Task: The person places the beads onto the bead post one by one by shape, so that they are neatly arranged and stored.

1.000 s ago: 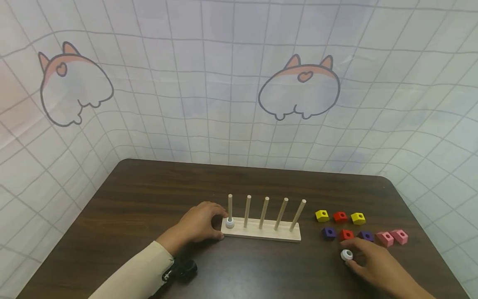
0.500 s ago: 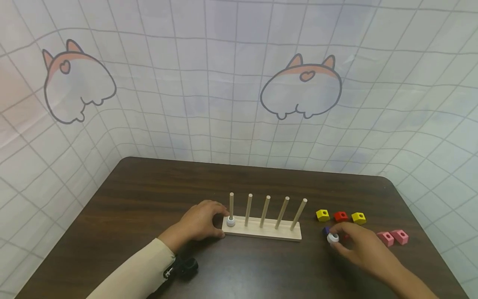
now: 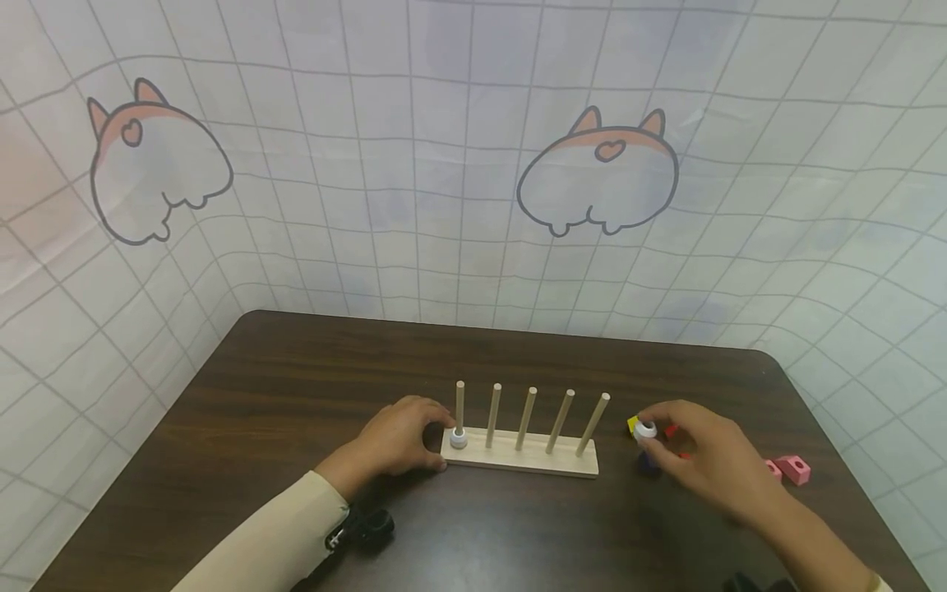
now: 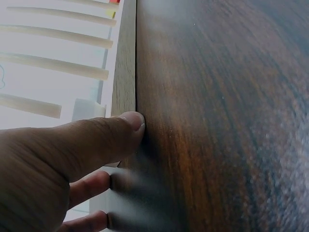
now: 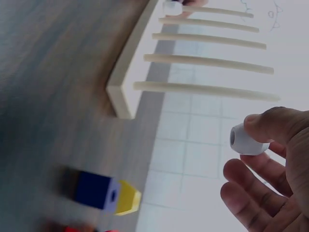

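My left hand (image 3: 395, 436) grips the left end of a wooden peg board (image 3: 528, 462), thumb at its front edge and fingers toward the back. Several upright pegs stand on it in a row. Around the base of the leftmost peg sits a white bead (image 3: 459, 440). My right hand (image 3: 713, 456) pinches a second white bead (image 5: 245, 140) between thumb and fingers, raised above the table to the right of the board. In the right wrist view, the hole in this bead faces the side away from the palm.
Beneath and behind the right hand lie a yellow block (image 3: 632, 423), a dark blue block (image 5: 94, 189) and red blocks (image 3: 671, 430), partly covered. Pink blocks (image 3: 794, 469) lie farther right. A grid-patterned cloth (image 3: 444, 164) hangs behind the dark wooden table (image 3: 333, 362).
My right hand has lifted the white bead and carried it left and away from me, over the blocks toward the board. The left hand stays at the board's end.
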